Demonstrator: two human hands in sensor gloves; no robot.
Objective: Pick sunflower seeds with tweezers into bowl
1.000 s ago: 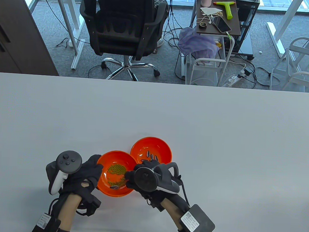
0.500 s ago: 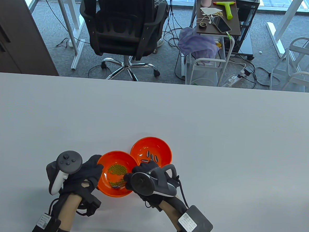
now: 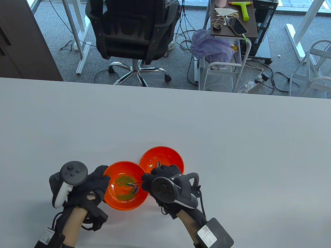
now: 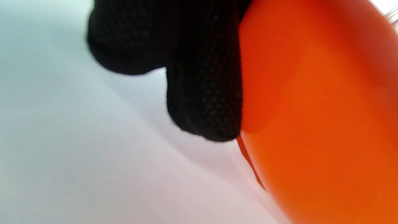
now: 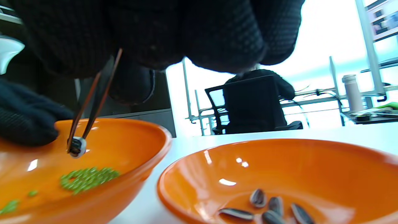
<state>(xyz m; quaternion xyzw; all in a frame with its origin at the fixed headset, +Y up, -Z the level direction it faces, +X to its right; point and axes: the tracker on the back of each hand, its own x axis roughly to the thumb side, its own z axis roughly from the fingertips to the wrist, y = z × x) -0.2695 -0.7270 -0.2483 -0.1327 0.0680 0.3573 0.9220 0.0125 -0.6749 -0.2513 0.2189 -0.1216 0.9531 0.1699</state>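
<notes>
Two orange bowls stand side by side. The near-left bowl [image 3: 113,199] [image 5: 130,146] holds green beans [image 3: 124,180] [image 5: 87,179]. The far-right bowl [image 3: 177,157] [image 5: 311,161] holds several striped sunflower seeds [image 5: 267,210]. My right hand [image 3: 162,182] holds metal tweezers [image 3: 136,183] [image 5: 93,96]. Their tips pinch one sunflower seed [image 5: 77,147] [image 3: 135,190] above the beans in the near-left bowl. My left hand [image 3: 94,185] holds that bowl's left rim, with fingers [image 4: 205,93] against its outer wall [image 4: 311,124].
The bowls stand on a white table [image 3: 237,139] near its front edge. Beyond the far edge are an office chair [image 3: 132,29] and a small cart [image 3: 233,21] with clutter.
My right hand has risen and shifted right and away. The tweezers have lifted a seed from the near side of the bean bowl to above its middle. The left hand has stayed put.
</notes>
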